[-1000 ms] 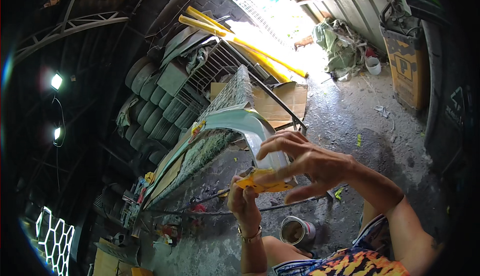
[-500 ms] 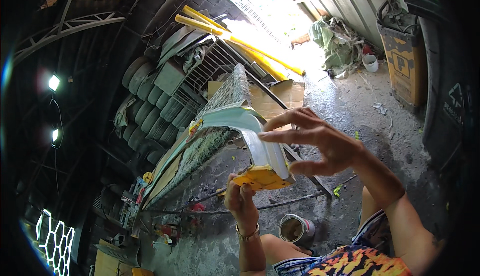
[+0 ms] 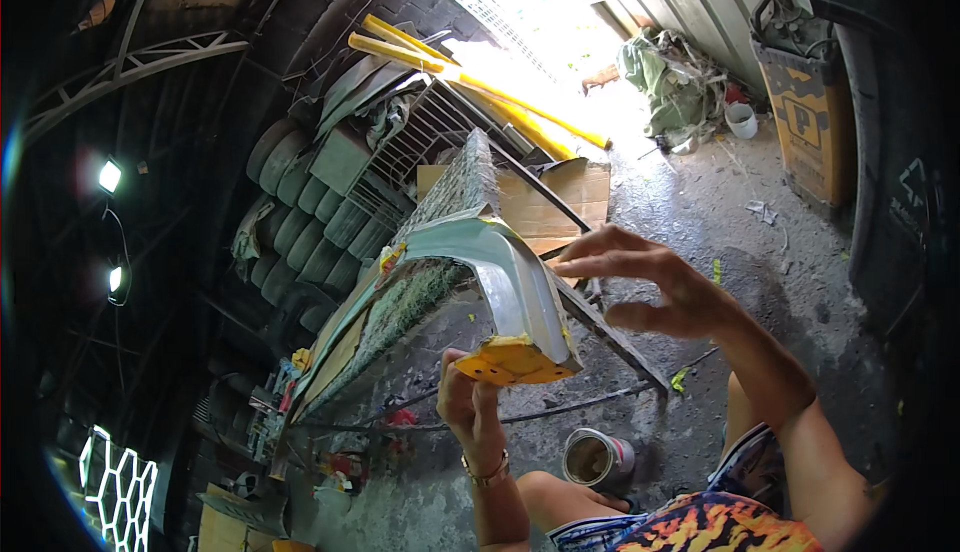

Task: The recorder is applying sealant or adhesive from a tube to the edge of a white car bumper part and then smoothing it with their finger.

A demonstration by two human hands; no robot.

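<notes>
Left hand [image 3: 470,404] gripping curved panel [image 3: 527,292] by yellow end [image 3: 518,361], right hand [image 3: 667,290] alongside

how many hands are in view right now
2. The left hand holds the yellow end of the curved panel at its left corner; the right hand is raised, fingers spread, just right of the panel. Others could be hidden in the dark areas.
</notes>
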